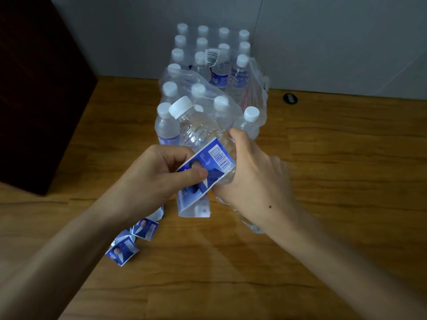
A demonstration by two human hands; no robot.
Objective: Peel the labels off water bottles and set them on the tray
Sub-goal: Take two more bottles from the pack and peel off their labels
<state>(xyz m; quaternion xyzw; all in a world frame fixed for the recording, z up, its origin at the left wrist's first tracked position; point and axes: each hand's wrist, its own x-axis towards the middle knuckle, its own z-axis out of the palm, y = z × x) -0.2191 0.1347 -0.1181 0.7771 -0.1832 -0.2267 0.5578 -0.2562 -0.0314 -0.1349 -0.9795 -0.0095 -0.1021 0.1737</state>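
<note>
A clear water bottle [198, 128] with a white cap tilts away from me over the wooden table. My right hand [251, 172] grips its body from the right. The blue label [208, 167] with a barcode is partly unwrapped from the bottle. My left hand [152, 174] pinches the label's loose end between thumb and fingers, and the free flap hangs down below. Peeled blue labels [129, 243] lie on the table under my left forearm. No tray is in view.
A torn shrink-wrapped pack of bottles [208, 72] stands behind the hands against a grey wall. A dark cabinet [34, 88] fills the left side. A small black round object [290, 98] lies at the far right by the wall.
</note>
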